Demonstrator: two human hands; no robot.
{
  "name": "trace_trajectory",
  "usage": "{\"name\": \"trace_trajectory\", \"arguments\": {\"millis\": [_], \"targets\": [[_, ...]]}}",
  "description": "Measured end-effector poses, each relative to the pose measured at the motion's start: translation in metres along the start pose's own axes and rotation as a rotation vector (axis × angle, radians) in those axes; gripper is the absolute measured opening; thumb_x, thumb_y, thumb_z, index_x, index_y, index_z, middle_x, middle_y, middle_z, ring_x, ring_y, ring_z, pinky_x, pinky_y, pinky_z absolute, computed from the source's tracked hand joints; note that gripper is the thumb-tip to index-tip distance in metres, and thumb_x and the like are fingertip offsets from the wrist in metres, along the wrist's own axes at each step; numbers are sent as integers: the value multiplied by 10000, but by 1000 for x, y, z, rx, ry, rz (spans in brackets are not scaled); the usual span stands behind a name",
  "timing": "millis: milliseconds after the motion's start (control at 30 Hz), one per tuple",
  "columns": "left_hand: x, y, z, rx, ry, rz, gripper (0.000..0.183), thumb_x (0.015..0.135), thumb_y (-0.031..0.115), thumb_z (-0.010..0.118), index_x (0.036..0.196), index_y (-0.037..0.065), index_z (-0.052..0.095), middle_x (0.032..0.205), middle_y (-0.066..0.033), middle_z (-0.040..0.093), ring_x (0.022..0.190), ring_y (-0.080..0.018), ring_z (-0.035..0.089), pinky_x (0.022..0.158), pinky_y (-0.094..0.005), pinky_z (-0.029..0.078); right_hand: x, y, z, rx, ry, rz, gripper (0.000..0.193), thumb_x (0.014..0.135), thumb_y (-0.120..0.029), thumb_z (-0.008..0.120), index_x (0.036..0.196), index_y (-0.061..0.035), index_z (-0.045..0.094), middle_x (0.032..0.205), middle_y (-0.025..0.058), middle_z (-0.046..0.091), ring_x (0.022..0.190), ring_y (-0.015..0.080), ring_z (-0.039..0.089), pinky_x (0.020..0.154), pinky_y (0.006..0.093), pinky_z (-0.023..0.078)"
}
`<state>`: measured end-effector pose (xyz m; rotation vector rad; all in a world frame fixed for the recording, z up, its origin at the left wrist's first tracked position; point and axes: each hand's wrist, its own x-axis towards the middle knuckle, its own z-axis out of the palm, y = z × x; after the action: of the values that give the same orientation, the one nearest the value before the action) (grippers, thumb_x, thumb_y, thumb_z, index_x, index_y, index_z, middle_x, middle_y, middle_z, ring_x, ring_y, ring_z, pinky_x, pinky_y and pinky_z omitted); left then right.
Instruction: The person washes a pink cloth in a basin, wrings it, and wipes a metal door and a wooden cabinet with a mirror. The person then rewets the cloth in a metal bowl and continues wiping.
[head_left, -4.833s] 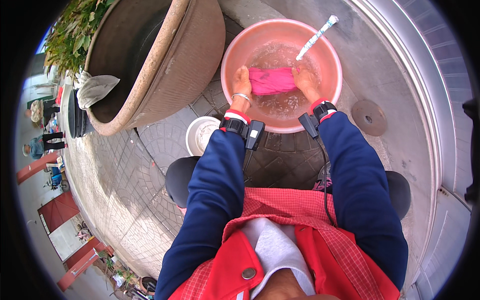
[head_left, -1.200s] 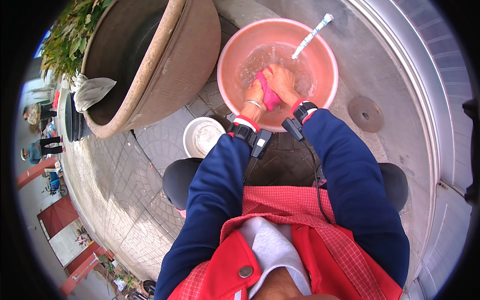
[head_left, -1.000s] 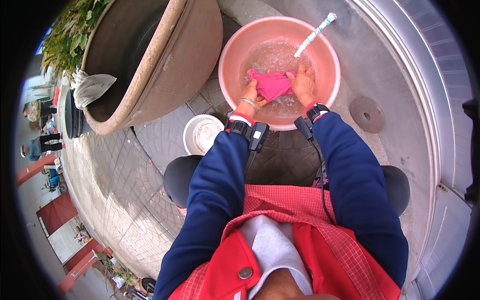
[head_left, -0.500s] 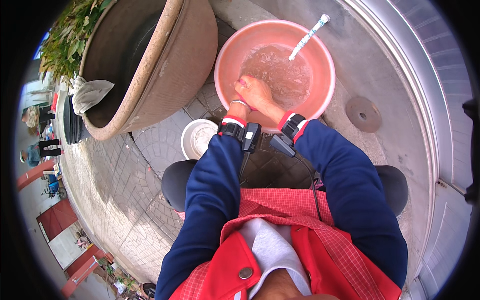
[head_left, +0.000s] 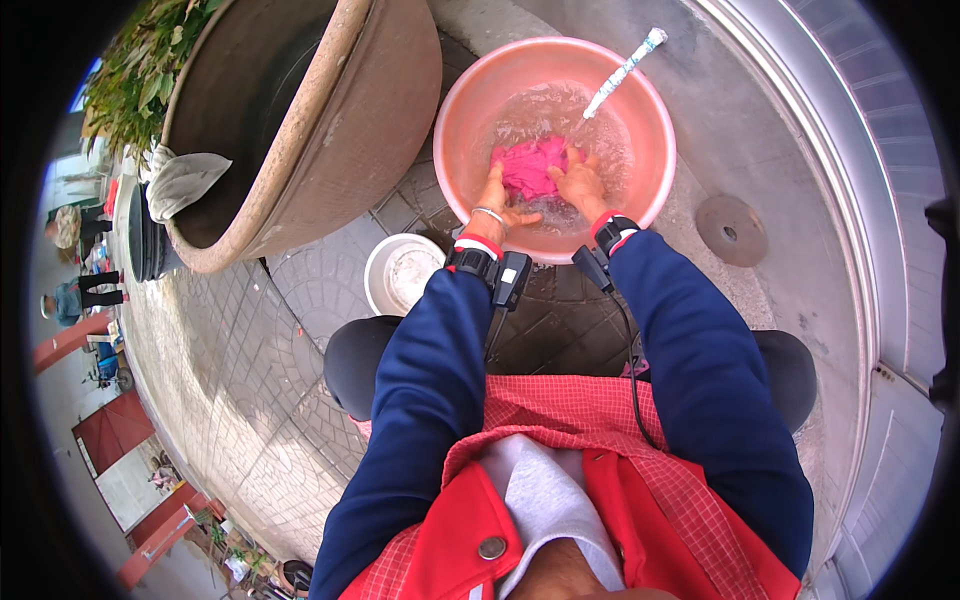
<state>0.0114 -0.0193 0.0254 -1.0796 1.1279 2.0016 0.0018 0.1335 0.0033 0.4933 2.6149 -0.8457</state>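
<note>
A bright pink cloth (head_left: 530, 168) lies bunched in the water of a salmon-coloured plastic basin (head_left: 455, 130). At its left edge is my left hand (head_left: 494, 200), fingers spread and thumb stretched toward the middle. My right hand (head_left: 580, 185) rests against the cloth's right side with its fingers apart; some fingertips are hard to make out in the water. A white tube with a blue pattern (head_left: 625, 72) reaches over the basin's far right rim, its lower end above the rippling water.
A small white bucket (head_left: 375, 280) stands at the basin's near left. Beyond it a large brown earthen vat (head_left: 370, 130) carries a pale cloth bag (head_left: 188, 187) on its rim. A round drain cover (head_left: 730, 230) lies to the right. Two people are far left.
My hands were pressed together around something pink, mostly hidden, at the basin's left. They have moved apart, the right one rightward, and the pink cloth now spreads in the water between them.
</note>
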Motion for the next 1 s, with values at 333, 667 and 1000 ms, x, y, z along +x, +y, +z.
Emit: {"name": "trace_trajectory", "arguments": {"millis": [333,667,1000], "targets": [[61,18,-30,-252,-942,258,443,929,439,350,1174,96,487,1103,-101,565,1016,-258,551,849,-399,467,-54,-86,-11,300,-130,-403,346,830,-433,516,914,-112,614,834,185,627,810,384,597,700,452,463],[-3,-6,24,136,119,203,496,884,457,440,1221,93,446,1128,-108,542,991,-267,552,754,-420,499,2,-18,-20,9,175,-184,402,812,-424,550,1098,-143,527,1040,205,560,947,394,556,773,485,449],[19,-9,-10,-334,-169,-23,710,775,695,433,1219,147,513,1232,-109,519,1155,-303,445,932,-580,327,-16,-45,39,705,-317,-210,441,855,-383,525,1098,-17,558,955,196,634,892,301,616,780,370,475]]}}
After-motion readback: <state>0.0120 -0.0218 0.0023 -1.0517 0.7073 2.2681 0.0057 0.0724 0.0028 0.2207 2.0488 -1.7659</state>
